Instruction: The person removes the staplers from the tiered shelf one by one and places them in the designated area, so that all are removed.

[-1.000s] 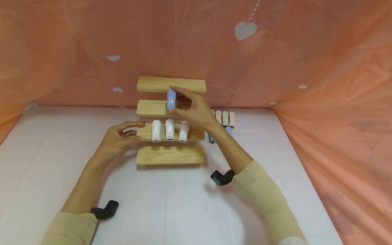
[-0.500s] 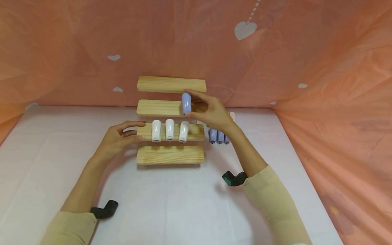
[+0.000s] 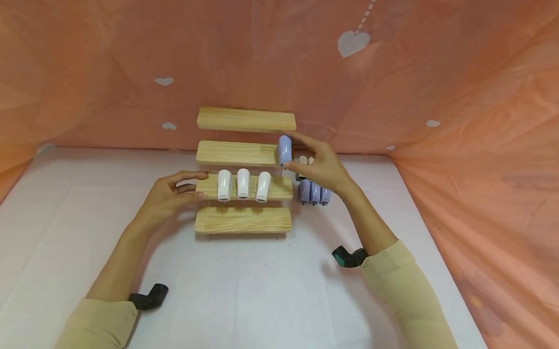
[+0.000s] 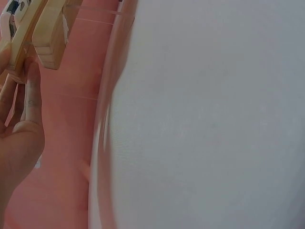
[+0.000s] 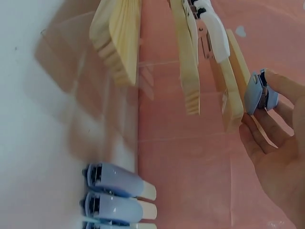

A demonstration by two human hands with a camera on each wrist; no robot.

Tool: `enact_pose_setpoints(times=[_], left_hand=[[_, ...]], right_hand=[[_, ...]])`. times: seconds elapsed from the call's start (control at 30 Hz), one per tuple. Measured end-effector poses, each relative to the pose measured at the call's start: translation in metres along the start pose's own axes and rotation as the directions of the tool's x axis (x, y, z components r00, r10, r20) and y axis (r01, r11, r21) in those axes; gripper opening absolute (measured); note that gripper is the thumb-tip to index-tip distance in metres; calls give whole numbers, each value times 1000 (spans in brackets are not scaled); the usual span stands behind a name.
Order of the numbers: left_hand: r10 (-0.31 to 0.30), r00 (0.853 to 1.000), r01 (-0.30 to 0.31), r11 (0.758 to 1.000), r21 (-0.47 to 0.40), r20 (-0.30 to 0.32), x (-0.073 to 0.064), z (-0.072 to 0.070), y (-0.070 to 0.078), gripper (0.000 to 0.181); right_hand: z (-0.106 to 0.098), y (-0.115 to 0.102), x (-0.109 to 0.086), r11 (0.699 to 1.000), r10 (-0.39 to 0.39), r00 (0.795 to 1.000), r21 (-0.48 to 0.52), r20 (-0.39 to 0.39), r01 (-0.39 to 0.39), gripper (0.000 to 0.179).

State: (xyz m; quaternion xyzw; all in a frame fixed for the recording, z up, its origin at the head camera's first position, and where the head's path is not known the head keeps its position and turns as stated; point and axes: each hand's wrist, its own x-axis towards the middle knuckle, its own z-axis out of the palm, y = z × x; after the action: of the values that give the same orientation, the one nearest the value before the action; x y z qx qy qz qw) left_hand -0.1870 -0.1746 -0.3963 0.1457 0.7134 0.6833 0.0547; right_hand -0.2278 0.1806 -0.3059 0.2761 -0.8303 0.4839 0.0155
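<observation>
Tabletop (image 3: 246,294) is finished in white; its back edge is met by an orange curtain (image 3: 266,57) printed with pale hearts (image 3: 353,43), and its right edge is flanked by the same fabric. Near the back edge, a wooden rack (image 3: 243,220) of four stepped boards is positioned. At the right end of the second board (image 3: 232,152) from the top, a blue stapler (image 3: 285,149) is pinched by the right hand (image 3: 321,165); whether its weight is borne by the board cannot be told. The left end of the third board (image 3: 280,188) is gripped by the left hand (image 3: 171,193). Three white staplers (image 3: 243,183) are spaced along that board. Beyond the rack's right edge, three more blue staplers (image 3: 314,192) are aligned on the tabletop.
</observation>
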Motion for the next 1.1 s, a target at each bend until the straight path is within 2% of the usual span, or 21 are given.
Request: enact_pose_setpoints(times=[0.13, 0.27, 0.5, 0.7, 0.83, 1.1], left_hand=[[-17, 1000, 17, 1000, -11, -1, 0, 2, 1, 42], [-14, 1000, 14, 1000, 25, 11, 0, 1, 1, 43], [-32, 999, 31, 998, 48, 26, -5, -1, 0, 46], [-9, 1000, 7, 998, 69, 30, -5, 0, 2, 47], [-3, 1000, 0, 993, 120, 28, -3, -1, 4, 48], [7, 1000, -9, 992, 126, 10, -3, -1, 3, 48]], right_hand=[[-8, 4, -6, 1000, 30, 1000, -3, -4, -30, 67], [-15, 6, -11, 1000, 20, 1000, 0, -9, -20, 67], [-19, -9, -22, 999, 18, 1000, -39, -1, -18, 63], [-28, 21, -27, 998, 48, 999, -28, 11, -48, 64], [-32, 28, -32, 996, 90, 996, -26, 10, -89, 64], [-37, 40, -42, 993, 112, 994, -33, 8, -111, 64]])
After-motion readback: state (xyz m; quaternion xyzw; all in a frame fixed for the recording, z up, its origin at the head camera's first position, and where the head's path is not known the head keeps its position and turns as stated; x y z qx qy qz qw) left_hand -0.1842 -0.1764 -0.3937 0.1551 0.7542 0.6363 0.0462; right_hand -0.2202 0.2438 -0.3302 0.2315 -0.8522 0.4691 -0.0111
